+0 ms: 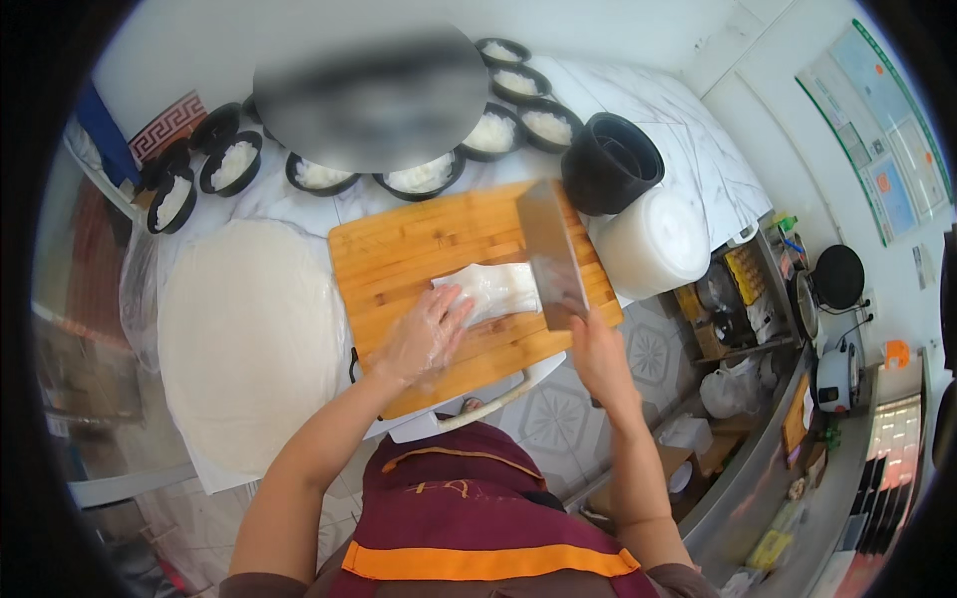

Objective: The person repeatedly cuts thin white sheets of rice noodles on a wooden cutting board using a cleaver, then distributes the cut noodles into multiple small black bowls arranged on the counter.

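My right hand [597, 351] grips the handle of a Chinese cleaver [552, 254], its broad metal blade standing on edge at the right end of a folded white sheet [505, 290], which looks like dough or rice noodle. On the sheet's left end rests my left hand [430, 333], fingers spread, in what looks like a thin clear glove. Both hands are over a bamboo cutting board [374, 258]. Left of the board lies a large oval white sheet [250, 336] with clear plastic film at its edges.
Several black bowls [549, 125] with white shredded food line the marble-patterned table's [658, 149] back. A black round container [611, 164] and a white plastic tub [654, 243] stand right of the board. Shelves with cookware are farther right. A blurred oval hides part of the back.
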Motion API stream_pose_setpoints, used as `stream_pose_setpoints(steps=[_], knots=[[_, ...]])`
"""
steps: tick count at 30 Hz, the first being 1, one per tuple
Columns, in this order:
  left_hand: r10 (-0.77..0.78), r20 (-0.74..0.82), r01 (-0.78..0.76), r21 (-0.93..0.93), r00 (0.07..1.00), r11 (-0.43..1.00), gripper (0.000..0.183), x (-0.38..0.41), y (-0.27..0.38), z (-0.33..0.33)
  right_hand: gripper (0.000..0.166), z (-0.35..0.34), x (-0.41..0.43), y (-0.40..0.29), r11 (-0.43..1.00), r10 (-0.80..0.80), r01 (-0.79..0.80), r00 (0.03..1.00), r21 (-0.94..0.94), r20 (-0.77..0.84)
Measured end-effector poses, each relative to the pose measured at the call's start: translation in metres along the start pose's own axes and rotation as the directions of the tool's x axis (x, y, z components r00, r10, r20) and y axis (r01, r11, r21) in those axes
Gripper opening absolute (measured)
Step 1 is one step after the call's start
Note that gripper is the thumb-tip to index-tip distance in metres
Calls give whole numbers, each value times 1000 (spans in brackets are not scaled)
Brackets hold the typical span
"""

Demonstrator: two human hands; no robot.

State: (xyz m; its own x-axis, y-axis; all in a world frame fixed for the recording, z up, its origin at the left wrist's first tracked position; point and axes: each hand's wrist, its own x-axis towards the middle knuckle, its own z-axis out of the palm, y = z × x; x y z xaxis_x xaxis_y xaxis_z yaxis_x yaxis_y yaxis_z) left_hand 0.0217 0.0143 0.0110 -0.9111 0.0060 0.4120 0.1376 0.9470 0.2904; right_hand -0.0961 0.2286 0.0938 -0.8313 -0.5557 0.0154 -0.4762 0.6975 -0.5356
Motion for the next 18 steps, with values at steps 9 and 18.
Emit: stream_pose_setpoints(steps=[9,18], knots=[[-24,-62,23,-16,998,1000,41,-2,-2,6,25,1,-6,-18,1000,9,-9,1000,26,19],[-14,-55,11,-55,998,998,40,-2,-2,5,25,3,-11,-31,999,-20,22,999,-46,35]])
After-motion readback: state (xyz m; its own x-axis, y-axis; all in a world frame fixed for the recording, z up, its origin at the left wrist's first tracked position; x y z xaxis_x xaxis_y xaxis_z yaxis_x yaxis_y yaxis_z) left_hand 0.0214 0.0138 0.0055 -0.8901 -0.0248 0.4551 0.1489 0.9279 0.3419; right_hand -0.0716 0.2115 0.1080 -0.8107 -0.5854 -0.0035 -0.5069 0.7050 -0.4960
